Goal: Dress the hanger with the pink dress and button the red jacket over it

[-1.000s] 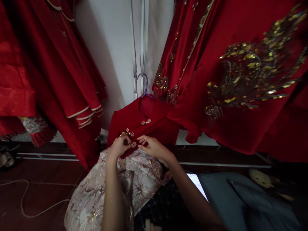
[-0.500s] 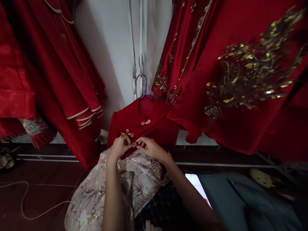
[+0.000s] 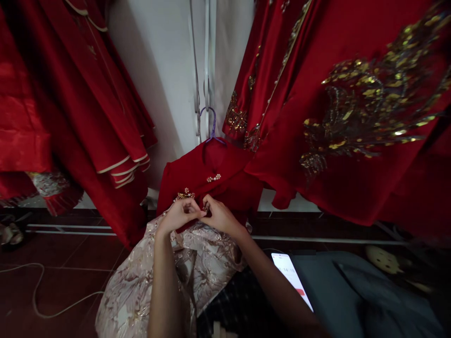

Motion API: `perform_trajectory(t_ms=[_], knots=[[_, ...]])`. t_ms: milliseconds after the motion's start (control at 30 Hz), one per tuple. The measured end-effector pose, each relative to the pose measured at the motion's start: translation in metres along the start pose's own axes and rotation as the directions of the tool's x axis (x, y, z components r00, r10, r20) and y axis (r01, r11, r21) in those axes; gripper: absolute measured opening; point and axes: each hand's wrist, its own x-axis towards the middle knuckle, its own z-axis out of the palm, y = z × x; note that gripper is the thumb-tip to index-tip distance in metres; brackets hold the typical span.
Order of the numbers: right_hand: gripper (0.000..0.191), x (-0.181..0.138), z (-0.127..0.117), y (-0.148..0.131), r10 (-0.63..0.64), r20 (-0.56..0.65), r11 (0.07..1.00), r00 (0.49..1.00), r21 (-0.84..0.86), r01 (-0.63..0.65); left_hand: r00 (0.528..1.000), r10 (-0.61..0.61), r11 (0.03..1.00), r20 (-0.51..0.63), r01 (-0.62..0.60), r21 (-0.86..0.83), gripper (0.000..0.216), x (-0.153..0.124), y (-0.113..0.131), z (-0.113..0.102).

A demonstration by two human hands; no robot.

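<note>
A small red jacket (image 3: pixel 197 176) hangs on a purple hanger (image 3: pixel 212 126) in front of me, with beaded clasps down its front (image 3: pixel 213 178). My left hand (image 3: pixel 179 215) and my right hand (image 3: pixel 220 216) meet at the jacket's lower front edge. Both pinch the fabric around a small beaded clasp between their fingertips. The clasp itself is mostly hidden by the fingers. Under my forearms a pale pink and gold brocade skirt (image 3: pixel 148 281) spreads downward.
Long red robes (image 3: pixel 88 103) hang at the left and a red gown with gold embroidery (image 3: pixel 352 108) at the right. A lit phone (image 3: pixel 291 278) lies on dark cloth at the lower right. A white cord (image 3: pixel 38 291) loops over the dark red floor.
My two hands have drawn closer together at the jacket's front until their fingertips touch. The phone has come a little further into view.
</note>
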Motion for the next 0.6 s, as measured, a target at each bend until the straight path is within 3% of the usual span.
perform_trajectory(t_ms=[67,133,233,300,400,500,600], knots=[[0.019,0.0,-0.006,-0.004,0.015,-0.009,1.0,1.0,-0.009,-0.015,0.999,-0.029,0.993,-0.039,0.024,-0.113,0.027,0.003,0.002,0.003],[0.014,0.0,-0.015,-0.007,0.019,-0.028,1.0,0.999,0.012,-0.019,0.981,-0.113,0.972,-0.157,0.077,-0.22,0.033,0.008,-0.002,0.003],[0.015,-0.001,-0.028,-0.011,0.014,-0.081,0.996,0.997,0.087,-0.006,0.91,-0.277,0.93,-0.31,0.172,-0.325,0.036,0.015,-0.013,0.003],[0.016,-0.002,-0.035,-0.014,-0.009,-0.079,0.991,0.997,0.133,0.02,0.881,-0.343,0.899,-0.325,0.208,-0.385,0.036,0.018,-0.02,0.002],[0.014,-0.004,-0.039,-0.018,-0.053,0.035,0.989,0.998,0.14,0.047,0.868,-0.387,0.842,-0.312,0.194,-0.504,0.033,0.021,-0.024,0.003],[0.013,-0.005,-0.035,-0.019,-0.055,0.141,0.995,0.988,0.089,0.042,0.871,-0.399,0.77,-0.285,0.15,-0.62,0.03,0.022,-0.025,0.002],[0.013,-0.005,-0.03,-0.018,-0.046,0.166,0.998,0.985,0.056,0.037,0.88,-0.389,0.719,-0.272,0.105,-0.687,0.022,0.022,-0.026,-0.001]])
